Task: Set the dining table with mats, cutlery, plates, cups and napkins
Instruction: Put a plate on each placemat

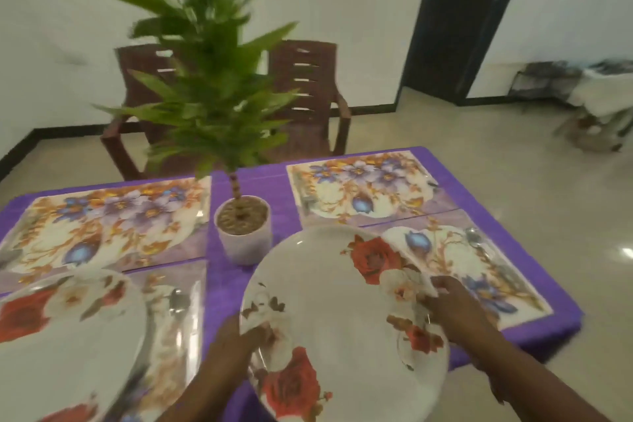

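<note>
Both hands, left hand [239,336] and right hand [452,308], grip a rose-patterned plate [335,312] by opposite rims, tilted above the near-right floral mat [486,271].

mats [109,219]: 4 | plates [342,319]: 2 | chairs [305,96]: 2 | plant [205,86]: 1

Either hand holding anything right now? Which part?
Yes: both hold the rose-patterned plate by its rim, left hand at the near-left edge, right hand at the right edge.
</note>
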